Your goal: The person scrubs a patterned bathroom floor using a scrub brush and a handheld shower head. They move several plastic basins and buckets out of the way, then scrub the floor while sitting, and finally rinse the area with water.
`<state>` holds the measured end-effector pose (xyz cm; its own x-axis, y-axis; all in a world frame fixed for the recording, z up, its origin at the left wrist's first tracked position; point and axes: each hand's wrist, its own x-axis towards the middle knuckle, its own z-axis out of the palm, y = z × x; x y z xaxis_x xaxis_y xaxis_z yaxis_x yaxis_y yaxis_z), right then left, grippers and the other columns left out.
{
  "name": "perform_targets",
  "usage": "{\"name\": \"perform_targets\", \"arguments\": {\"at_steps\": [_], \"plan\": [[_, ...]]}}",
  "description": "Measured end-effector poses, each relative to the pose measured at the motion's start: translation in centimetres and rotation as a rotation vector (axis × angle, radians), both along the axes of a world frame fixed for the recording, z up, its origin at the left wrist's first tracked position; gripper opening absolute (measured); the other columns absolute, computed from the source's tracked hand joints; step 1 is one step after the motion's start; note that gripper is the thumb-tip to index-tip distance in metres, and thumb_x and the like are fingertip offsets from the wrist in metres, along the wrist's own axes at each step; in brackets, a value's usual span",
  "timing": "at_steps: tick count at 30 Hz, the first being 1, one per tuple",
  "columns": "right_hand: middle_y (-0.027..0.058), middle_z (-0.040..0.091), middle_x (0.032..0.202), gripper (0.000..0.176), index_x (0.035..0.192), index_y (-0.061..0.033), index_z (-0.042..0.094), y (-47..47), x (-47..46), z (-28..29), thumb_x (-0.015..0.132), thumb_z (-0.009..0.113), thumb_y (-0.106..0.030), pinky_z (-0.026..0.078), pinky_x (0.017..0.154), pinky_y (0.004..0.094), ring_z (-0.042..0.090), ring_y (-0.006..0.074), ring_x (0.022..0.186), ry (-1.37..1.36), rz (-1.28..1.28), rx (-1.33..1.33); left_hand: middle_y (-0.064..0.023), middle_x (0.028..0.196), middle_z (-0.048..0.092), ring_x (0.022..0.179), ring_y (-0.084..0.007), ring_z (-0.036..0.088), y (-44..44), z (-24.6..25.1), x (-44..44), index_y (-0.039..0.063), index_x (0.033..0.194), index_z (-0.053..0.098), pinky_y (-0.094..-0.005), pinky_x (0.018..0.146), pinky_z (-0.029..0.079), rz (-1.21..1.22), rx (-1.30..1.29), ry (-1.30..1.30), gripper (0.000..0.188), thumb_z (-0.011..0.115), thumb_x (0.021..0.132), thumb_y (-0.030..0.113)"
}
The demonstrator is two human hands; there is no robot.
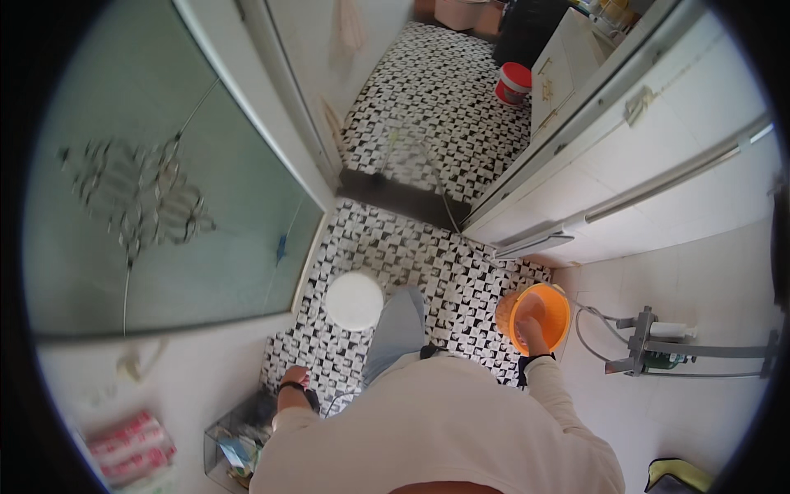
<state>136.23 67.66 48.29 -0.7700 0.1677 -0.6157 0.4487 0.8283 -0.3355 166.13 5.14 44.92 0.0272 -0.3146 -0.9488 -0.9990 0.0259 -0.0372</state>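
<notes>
An orange plastic bucket (558, 315) stands on the patterned floor at the right, near the tiled wall. My right hand (529, 330) reaches over its near rim, with the fingers partly hidden inside; whether they hold anything is unclear. At the lower left my left hand (296, 375) hangs beside my leg, its fingers seemingly curled, above a clear bin (213, 441) with mixed items in it. A round white stool or lid (354, 301) lies ahead of my left hand, close to my knee.
A hose (444, 197) crosses the dark doorway threshold (401, 196) toward a grey wall rack (642, 343). A frosted glass door (247, 185) stands at the left. Beyond the doorway are a red bucket (513, 83) and a white cabinet (558, 74).
</notes>
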Motion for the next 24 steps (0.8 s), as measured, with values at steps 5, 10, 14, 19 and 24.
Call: {"name": "perform_targets", "arguments": {"at_steps": [5, 10, 14, 19, 24], "plan": [[0.0137, 0.057, 0.064, 0.031, 0.079, -0.0004, 0.057, -2.9, -7.4, 7.0, 0.077, 0.050, -0.030, 0.044, 0.053, 0.0355, 0.057, 0.0258, 0.054, -0.072, -0.225, -0.027, -0.0193, 0.069, 0.056, 0.070, -0.0351, 0.055, -3.7, -3.6, -26.2, 0.002, 0.068, 0.056, -0.0456, 0.062, 0.043, -1.115, -0.457, 0.821, 0.019, 0.044, 0.073, 0.015], [0.0116, 0.056, 0.058, 0.030, 0.077, -0.0010, 0.057, -7.9, -14.5, 11.2, 0.074, 0.052, -0.031, 0.045, 0.049, 0.0332, 0.056, 0.0232, 0.051, -0.110, -0.218, -0.017, -0.0197, 0.101, 0.053, 0.096, -0.0335, 0.049, 2.2, 5.7, -51.8, -0.001, 0.099, 0.051, -0.0384, 0.081, 0.040, -0.931, -0.215, 1.045, 0.031, 0.043, 0.078, 0.021], [0.0113, 0.056, 0.058, 0.029, 0.075, 0.0004, 0.057, -10.9, -21.9, 9.2, 0.071, 0.053, -0.028, 0.046, 0.046, 0.0318, 0.057, 0.0227, 0.050, -0.146, -0.146, -0.083, -0.0189, 0.095, 0.056, 0.089, -0.0349, 0.051, 6.2, 10.8, -63.2, 0.001, 0.102, 0.051, -0.0400, 0.076, 0.042, -0.831, -0.112, 1.084, 0.033, 0.048, 0.077, 0.023], [0.0081, 0.056, 0.062, 0.028, 0.080, -0.0027, 0.058, -17.1, -37.8, 3.0, 0.072, 0.055, -0.030, 0.044, 0.047, 0.0357, 0.055, 0.0215, 0.054, -0.353, -0.008, -0.226, -0.0193, 0.081, 0.057, 0.081, -0.0356, 0.054, 3.2, 5.7, -69.5, 0.002, 0.083, 0.053, -0.0426, 0.069, 0.043, -1.189, -0.086, 1.084, 0.025, 0.050, 0.074, 0.025], [0.0167, 0.059, 0.073, 0.029, 0.075, -0.0010, 0.062, -26.4, -50.8, 1.2, 0.070, 0.054, -0.029, 0.045, 0.064, 0.0392, 0.058, 0.0309, 0.072, -0.361, 0.541, -0.205, -0.0167, 0.101, 0.055, 0.094, -0.0337, 0.052, -2.6, 4.9, -67.7, 0.004, 0.096, 0.058, -0.0376, 0.080, 0.042, -1.156, 0.204, 0.255, 0.035, 0.048, 0.074, 0.029]]}}
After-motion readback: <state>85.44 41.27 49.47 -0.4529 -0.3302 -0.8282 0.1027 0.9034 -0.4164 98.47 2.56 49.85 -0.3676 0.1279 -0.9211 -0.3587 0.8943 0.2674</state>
